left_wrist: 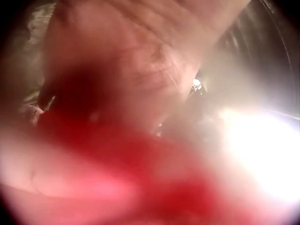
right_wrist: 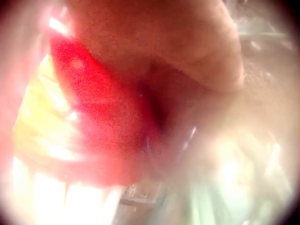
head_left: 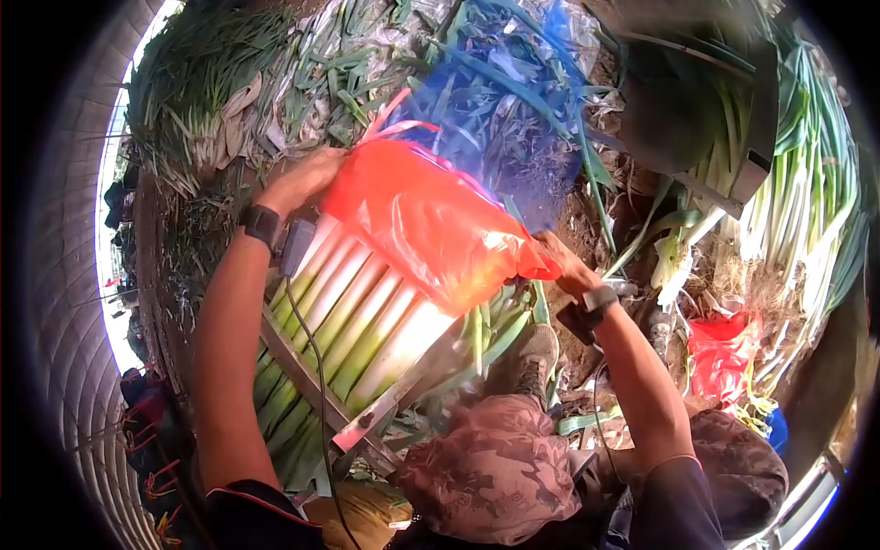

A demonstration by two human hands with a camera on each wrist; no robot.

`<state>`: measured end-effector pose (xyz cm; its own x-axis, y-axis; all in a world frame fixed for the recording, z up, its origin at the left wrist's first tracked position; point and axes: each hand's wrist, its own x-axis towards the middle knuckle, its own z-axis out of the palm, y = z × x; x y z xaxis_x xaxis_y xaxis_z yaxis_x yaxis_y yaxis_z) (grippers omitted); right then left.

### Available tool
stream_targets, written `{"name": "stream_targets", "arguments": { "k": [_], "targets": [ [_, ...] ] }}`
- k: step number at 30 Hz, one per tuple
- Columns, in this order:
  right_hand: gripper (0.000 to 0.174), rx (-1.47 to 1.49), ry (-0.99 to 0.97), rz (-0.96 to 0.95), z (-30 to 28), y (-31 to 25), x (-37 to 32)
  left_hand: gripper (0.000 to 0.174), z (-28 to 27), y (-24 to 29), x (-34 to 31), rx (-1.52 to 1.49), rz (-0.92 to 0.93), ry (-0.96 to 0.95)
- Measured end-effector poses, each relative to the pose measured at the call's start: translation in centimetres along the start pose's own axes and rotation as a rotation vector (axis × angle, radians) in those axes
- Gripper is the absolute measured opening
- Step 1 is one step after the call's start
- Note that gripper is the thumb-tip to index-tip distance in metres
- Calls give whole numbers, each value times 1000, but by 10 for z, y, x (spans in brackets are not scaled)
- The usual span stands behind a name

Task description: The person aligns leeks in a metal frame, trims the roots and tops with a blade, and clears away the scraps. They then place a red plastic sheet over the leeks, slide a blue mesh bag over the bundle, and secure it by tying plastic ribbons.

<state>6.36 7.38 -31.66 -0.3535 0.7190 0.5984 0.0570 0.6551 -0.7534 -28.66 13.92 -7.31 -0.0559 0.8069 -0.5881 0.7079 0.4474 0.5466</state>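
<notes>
A red plastic bag (head_left: 422,215) covers the upper ends of a row of leeks (head_left: 353,307) lying side by side on a metal frame (head_left: 316,390). At the bag's upper left edge, the left hand (head_left: 316,174) grips the plastic; its fingers are partly hidden by the bag. The right hand (head_left: 564,266) pinches the bag's right corner. In the left wrist view, red plastic (left_wrist: 140,164) lies blurred against the left hand (left_wrist: 126,61). The right wrist view has the bag (right_wrist: 93,103) bunched at the right hand (right_wrist: 164,42), above white leek stalks (right_wrist: 65,201).
A blue translucent sheet (head_left: 495,101) with leaf scraps lies beyond the bag. Leek piles stand at the upper left (head_left: 192,92) and right (head_left: 807,183). Another red bag (head_left: 724,353) is on the right. A patterned cap (head_left: 490,467) is at the bottom, near a boot (head_left: 536,362).
</notes>
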Motion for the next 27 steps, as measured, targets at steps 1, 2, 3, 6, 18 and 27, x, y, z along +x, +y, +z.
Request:
{"name": "stream_targets", "arguments": {
  "k": [1,2,3,6,18,27],
  "targets": [
    [46,2,-2,1,-8,-18,7,42,-5,-11,3,-1,-2,0],
    [48,184,-214,516,-22,-36,15,39,-12,-22,8,180,53,40],
    [51,365,-428,1032,-37,-61,28,36,-15,-33,11,362,106,80],
    [52,438,-69,1047,-53,-137,56,35,-9,-41,6,246,-27,228],
    [42,513,-1068,657,1,-177,27,24,-35,-78,-86,1016,-264,-166],
    [67,943,-1452,468,-20,-178,60,27,-104,-104,-104,528,-127,-293]
  ]
}}
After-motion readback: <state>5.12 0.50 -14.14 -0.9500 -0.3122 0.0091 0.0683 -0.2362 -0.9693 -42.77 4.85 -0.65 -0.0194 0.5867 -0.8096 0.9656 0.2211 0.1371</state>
